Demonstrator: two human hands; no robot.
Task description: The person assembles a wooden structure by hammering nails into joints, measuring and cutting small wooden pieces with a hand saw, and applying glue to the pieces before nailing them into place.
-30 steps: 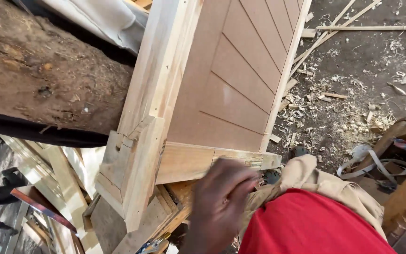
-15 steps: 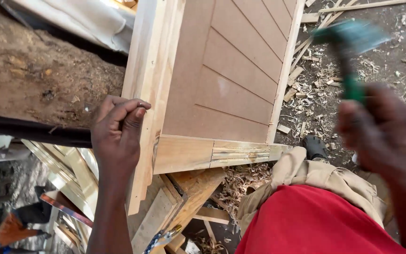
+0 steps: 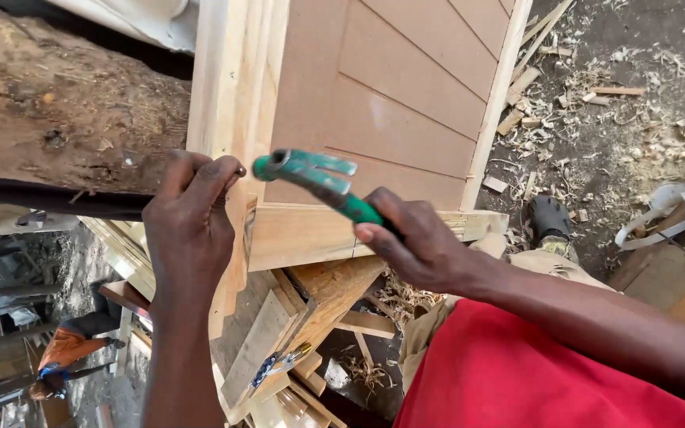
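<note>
A green claw hammer (image 3: pixel 319 184) is gripped in the right hand (image 3: pixel 422 250), the fingers clenched round its handle below the head. Its long axis runs from lower right to upper left, the face pointing toward the left hand (image 3: pixel 188 226) and the claw up and right. It is judged stiff and head-heavy, best held low on the handle. A small nail (image 3: pixel 239 170), thin and easily bent, appears pinched between the left fingertips (image 3: pixel 217 168) against the pale wooden frame post (image 3: pixel 227 87) of a door (image 3: pixel 406 87) with a brown panel. The nail's direction cannot be told. Shavings (image 3: pixel 620 119) lie on the ground.
</note>
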